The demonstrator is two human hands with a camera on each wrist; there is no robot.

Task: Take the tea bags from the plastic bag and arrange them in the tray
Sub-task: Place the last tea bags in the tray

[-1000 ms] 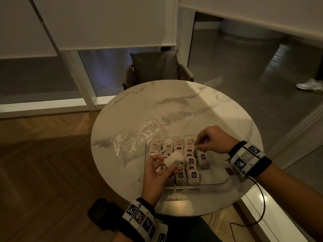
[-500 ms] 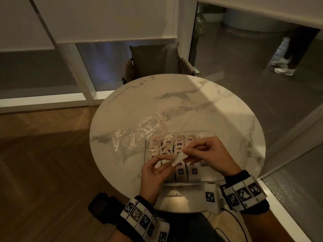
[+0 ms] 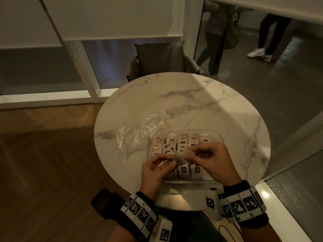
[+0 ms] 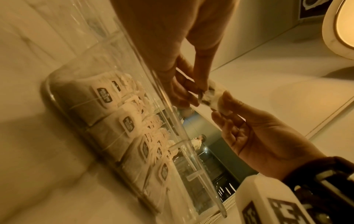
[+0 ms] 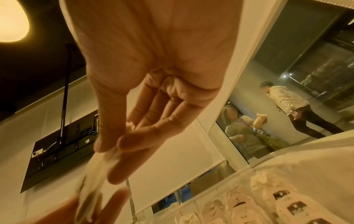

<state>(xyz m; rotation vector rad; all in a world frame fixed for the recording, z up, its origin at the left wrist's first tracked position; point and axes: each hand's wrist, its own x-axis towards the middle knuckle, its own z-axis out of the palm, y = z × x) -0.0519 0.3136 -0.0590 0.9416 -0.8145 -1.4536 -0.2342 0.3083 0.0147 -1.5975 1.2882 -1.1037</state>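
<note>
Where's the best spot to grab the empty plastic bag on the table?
Pinch the plastic bag at its far left, from above. It lies flat and crumpled on the table, and its right edge sits against the tray, so the left side is likely freer.

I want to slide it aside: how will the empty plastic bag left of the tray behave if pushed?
The plastic bag lies crumpled and thin on the table, so it is probably floppy and would bunch rather than slide. It seems empty, so likely very light.

The right hand [image 5: 153, 75] pinches a pale tea bag [image 5: 91, 181] above the clear tray [image 5: 268, 165] of tagged tea bags [image 5: 277, 201].
</note>
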